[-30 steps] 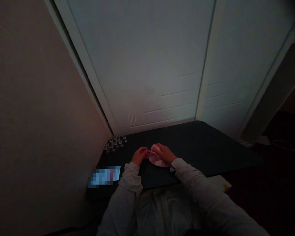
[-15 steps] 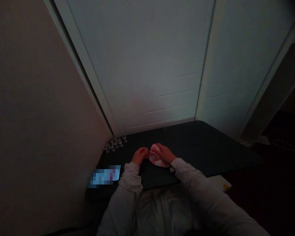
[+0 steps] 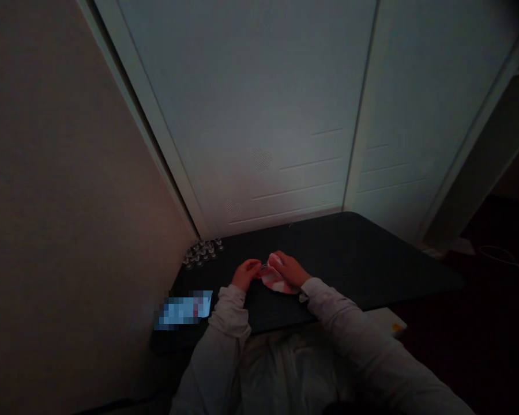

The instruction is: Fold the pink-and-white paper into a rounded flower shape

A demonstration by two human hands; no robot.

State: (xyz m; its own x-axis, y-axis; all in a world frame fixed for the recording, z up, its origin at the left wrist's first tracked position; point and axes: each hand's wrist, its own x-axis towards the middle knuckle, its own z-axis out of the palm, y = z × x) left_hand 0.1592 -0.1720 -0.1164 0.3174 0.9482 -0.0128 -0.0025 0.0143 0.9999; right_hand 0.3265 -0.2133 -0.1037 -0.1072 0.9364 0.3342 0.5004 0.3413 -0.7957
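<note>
Over the dark table point(image 3: 341, 259), my right hand point(image 3: 289, 268) is closed on a pink and white cloth point(image 3: 277, 282), whose lower part hangs below the fingers. Just to the left, my left hand point(image 3: 247, 273) pinches with thumb and fingertips close to the cloth's edge. A small shiny piece point(image 3: 263, 266) shows between the two hands; it is too small and dim to name. Both hands are near the middle of the table's front half.
Several small shiny objects point(image 3: 201, 252) stand in a cluster at the table's back left corner. A lit phone-like screen point(image 3: 184, 311), blurred out, lies at the front left. White panelled doors point(image 3: 259, 115) rise behind the table. A pale box point(image 3: 387, 321) sits below its front edge.
The hands stay almost in place. Slightly more of the shiny piece shows between them, and the top of the cloth has shifted a little under my right fingers.
</note>
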